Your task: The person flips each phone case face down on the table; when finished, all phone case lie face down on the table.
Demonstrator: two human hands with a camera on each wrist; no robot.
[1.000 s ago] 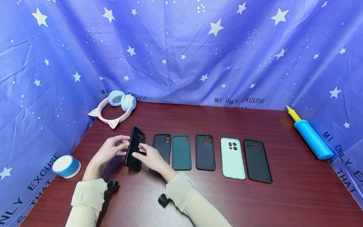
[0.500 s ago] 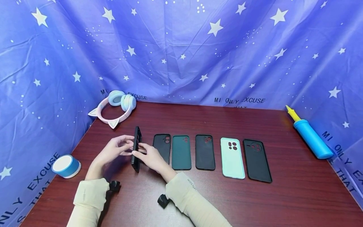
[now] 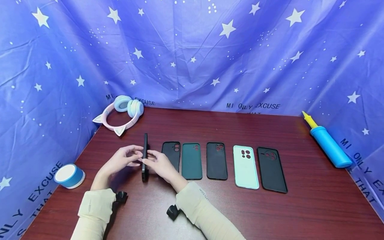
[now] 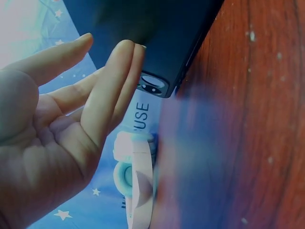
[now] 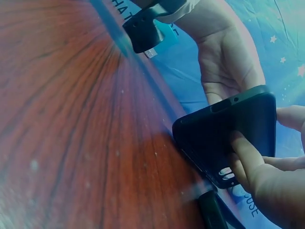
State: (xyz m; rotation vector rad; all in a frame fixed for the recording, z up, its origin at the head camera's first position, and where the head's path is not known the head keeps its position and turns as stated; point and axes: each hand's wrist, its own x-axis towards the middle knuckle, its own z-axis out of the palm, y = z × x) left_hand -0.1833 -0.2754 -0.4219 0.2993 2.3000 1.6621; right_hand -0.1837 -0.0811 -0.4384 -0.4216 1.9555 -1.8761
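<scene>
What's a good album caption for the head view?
A black phone case, seen edge-on between left hand and right hand, beside five laid-out cases.

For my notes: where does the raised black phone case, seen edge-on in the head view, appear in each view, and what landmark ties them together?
Head: left of centre, the raised black phone case shows as a thin upright strip.
Left wrist: top centre, cut off by the upper edge, camera cutout lowest.
Right wrist: right of centre, tilted.
Shared landmark: the starry blue cloth, behind the case in all three.

Edge-on black case [image 3: 145,150] against right grip [image 3: 163,166]
</scene>
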